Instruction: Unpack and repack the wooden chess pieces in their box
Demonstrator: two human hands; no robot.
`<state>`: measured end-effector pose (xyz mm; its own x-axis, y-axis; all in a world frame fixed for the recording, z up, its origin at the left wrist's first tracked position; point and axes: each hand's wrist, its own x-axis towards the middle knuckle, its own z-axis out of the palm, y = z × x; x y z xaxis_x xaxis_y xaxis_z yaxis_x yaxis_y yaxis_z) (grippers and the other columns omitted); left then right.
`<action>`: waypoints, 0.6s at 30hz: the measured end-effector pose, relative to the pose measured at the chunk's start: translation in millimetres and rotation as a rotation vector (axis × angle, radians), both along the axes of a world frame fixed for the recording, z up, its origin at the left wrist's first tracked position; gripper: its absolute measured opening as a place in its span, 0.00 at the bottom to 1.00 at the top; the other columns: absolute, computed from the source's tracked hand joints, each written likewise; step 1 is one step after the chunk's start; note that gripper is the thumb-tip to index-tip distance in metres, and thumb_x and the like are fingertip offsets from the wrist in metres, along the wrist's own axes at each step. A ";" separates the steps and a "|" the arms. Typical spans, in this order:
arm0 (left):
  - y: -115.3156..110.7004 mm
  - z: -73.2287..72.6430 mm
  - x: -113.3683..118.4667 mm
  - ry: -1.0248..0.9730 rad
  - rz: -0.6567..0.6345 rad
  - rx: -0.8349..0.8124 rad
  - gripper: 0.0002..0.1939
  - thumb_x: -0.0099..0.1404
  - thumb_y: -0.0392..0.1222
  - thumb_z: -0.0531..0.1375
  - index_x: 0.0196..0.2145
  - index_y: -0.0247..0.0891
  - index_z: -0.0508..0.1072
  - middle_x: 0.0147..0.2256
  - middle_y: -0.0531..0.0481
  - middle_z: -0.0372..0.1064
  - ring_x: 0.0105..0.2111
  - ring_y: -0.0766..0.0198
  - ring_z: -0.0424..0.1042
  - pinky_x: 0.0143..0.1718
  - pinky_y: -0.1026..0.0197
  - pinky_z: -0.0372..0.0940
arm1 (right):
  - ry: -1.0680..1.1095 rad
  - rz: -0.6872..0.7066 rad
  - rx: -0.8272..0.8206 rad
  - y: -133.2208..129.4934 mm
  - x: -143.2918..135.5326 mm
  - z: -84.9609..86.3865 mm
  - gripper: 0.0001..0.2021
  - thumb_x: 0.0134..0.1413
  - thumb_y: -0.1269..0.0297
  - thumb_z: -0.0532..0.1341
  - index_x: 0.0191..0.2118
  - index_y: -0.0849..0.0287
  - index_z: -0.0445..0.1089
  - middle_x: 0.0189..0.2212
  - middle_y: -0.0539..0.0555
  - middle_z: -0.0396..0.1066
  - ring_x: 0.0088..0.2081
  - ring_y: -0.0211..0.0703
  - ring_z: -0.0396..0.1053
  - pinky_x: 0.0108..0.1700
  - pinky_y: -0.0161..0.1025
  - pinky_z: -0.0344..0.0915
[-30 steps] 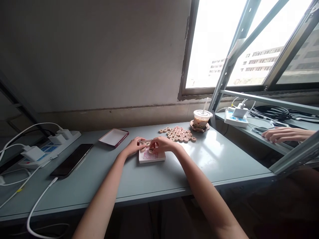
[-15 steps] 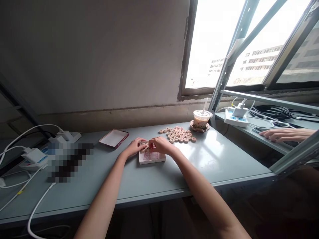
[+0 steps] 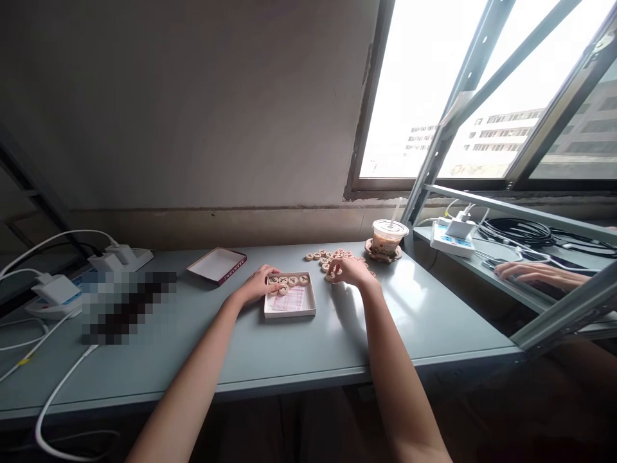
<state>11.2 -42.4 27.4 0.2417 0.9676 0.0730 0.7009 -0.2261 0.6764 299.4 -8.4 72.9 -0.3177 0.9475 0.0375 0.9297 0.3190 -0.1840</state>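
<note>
The left hand (image 3: 258,285) is resting at the left wall of the box (image 3: 290,302), near the middle of the desk (image 3: 299,347), with its fingertips touching the row of discs (image 3: 288,280) lying along the box's far wall. The fingers are lying loosely curled on them, not clamping anything that can be seen. The right hand (image 3: 351,271) is lying over the near edge of the pile (image 3: 332,259) of loose discs toward the desk's far right corner; its fingers are curling down onto one disc, but whether they are already pinching it cannot be told.

Judgement on handling: the discs are appearing small, flat, round and wooden, so they are likely light, stiff and not fragile. Their smooth faces are likely sliding easily on the painted desk. The sound hold is a thumb-and-forefinger pinch across the rim. The box is shallow and looking like light card, so it is likely shifting under a push unless steadied at a wall.

Also present: a lid (image 3: 218,265) toward the far left, a cup (image 3: 387,236) with a straw at the far right corner, chargers (image 3: 116,258) at the left edge, and another person's hand (image 3: 533,275) on the shelf to the right
</note>
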 end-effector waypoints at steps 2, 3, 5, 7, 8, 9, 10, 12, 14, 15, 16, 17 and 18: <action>1.0 -1.3 -0.6 -0.007 -0.004 0.004 0.26 0.53 0.57 0.60 0.46 0.40 0.69 0.49 0.44 0.62 0.49 0.52 0.64 0.49 0.55 0.61 | 0.002 0.012 -0.017 -2.0 -4.1 -0.6 0.10 0.43 0.66 0.66 0.37 0.54 0.75 0.33 0.51 0.73 0.35 0.41 0.68 0.32 0.33 0.56; 1.1 -1.6 -0.9 -0.011 -0.009 0.004 0.26 0.53 0.57 0.59 0.46 0.40 0.69 0.49 0.44 0.62 0.49 0.51 0.64 0.49 0.55 0.61 | 0.014 0.030 -0.019 -3.5 -7.2 0.1 0.10 0.43 0.65 0.66 0.36 0.55 0.75 0.33 0.51 0.73 0.34 0.41 0.68 0.32 0.33 0.56; 0.6 -1.5 -1.2 -0.014 -0.019 -0.002 0.26 0.54 0.57 0.59 0.46 0.40 0.69 0.50 0.44 0.61 0.49 0.51 0.64 0.49 0.55 0.61 | 0.082 0.072 -0.029 -6.5 -12.4 3.3 0.09 0.44 0.61 0.65 0.35 0.55 0.75 0.32 0.51 0.73 0.33 0.41 0.67 0.31 0.33 0.56; -0.3 -0.5 -1.0 -0.013 -0.019 -0.007 0.25 0.54 0.56 0.59 0.46 0.41 0.69 0.50 0.44 0.62 0.49 0.51 0.64 0.49 0.55 0.61 | 0.198 0.134 -0.056 -7.8 -14.6 6.6 0.11 0.45 0.58 0.64 0.36 0.56 0.75 0.33 0.51 0.73 0.33 0.40 0.67 0.30 0.33 0.56; -0.7 0.1 -0.7 -0.013 -0.014 -0.009 0.25 0.53 0.56 0.59 0.46 0.41 0.70 0.50 0.44 0.62 0.49 0.51 0.64 0.49 0.54 0.61 | 0.257 0.173 -0.084 -7.7 -14.9 7.6 0.12 0.45 0.57 0.64 0.37 0.56 0.75 0.34 0.51 0.72 0.33 0.40 0.67 0.30 0.32 0.56; -0.9 0.8 -0.3 -0.015 -0.010 -0.009 0.25 0.53 0.56 0.60 0.46 0.41 0.70 0.50 0.44 0.62 0.49 0.51 0.64 0.48 0.54 0.61 | 0.308 0.218 -0.113 -7.1 -15.4 7.8 0.13 0.45 0.57 0.64 0.37 0.56 0.75 0.34 0.52 0.72 0.33 0.39 0.67 0.30 0.32 0.57; -1.1 1.3 0.1 -0.017 -0.008 -0.007 0.25 0.53 0.56 0.60 0.45 0.41 0.70 0.50 0.44 0.62 0.49 0.51 0.64 0.49 0.54 0.61 | 0.347 0.266 -0.136 -6.3 -16.5 7.3 0.14 0.45 0.57 0.64 0.38 0.57 0.74 0.34 0.52 0.71 0.33 0.39 0.67 0.30 0.32 0.57; -1.0 2.0 0.6 -0.018 -0.010 -0.004 0.25 0.53 0.56 0.60 0.45 0.40 0.70 0.50 0.44 0.62 0.49 0.51 0.64 0.49 0.54 0.61 | 0.383 0.361 -0.169 -5.4 -22.5 4.9 0.14 0.45 0.58 0.65 0.38 0.57 0.75 0.33 0.52 0.70 0.33 0.39 0.66 0.30 0.31 0.57; -0.5 2.2 0.9 -0.024 -0.007 -0.006 0.25 0.52 0.56 0.60 0.45 0.40 0.69 0.50 0.44 0.63 0.49 0.51 0.64 0.49 0.54 0.61 | 0.370 0.426 -0.178 -7.5 -34.1 1.8 0.13 0.44 0.60 0.65 0.38 0.57 0.74 0.33 0.52 0.70 0.34 0.38 0.66 0.31 0.31 0.57; -0.2 2.1 0.9 -0.030 -0.002 -0.009 0.26 0.52 0.56 0.61 0.45 0.40 0.70 0.50 0.44 0.63 0.49 0.51 0.64 0.49 0.54 0.61 | 0.345 0.444 -0.172 -10.0 -41.1 0.6 0.12 0.44 0.61 0.65 0.38 0.57 0.74 0.34 0.52 0.71 0.34 0.38 0.66 0.31 0.31 0.56; 0.1 1.9 0.9 -0.037 0.004 -0.011 0.26 0.51 0.56 0.61 0.45 0.40 0.70 0.50 0.44 0.63 0.49 0.51 0.64 0.49 0.54 0.61 | 0.306 0.452 -0.156 -13.1 -48.3 -0.4 0.12 0.44 0.62 0.65 0.38 0.57 0.74 0.34 0.51 0.71 0.33 0.38 0.66 0.31 0.30 0.56; 0.4 1.7 0.9 -0.045 0.006 -0.009 0.26 0.51 0.56 0.61 0.45 0.39 0.70 0.49 0.44 0.63 0.49 0.50 0.64 0.49 0.54 0.61 | 0.259 0.451 -0.124 -16.8 -55.1 -1.1 0.11 0.45 0.63 0.65 0.37 0.57 0.74 0.34 0.51 0.71 0.33 0.37 0.66 0.31 0.31 0.55; 0.7 1.5 0.8 -0.051 0.003 -0.004 0.26 0.51 0.56 0.62 0.45 0.39 0.70 0.49 0.44 0.64 0.49 0.50 0.64 0.50 0.54 0.61 | 0.210 0.443 -0.078 -20.4 -61.0 -1.7 0.10 0.45 0.65 0.65 0.37 0.56 0.74 0.34 0.51 0.72 0.32 0.37 0.66 0.31 0.31 0.54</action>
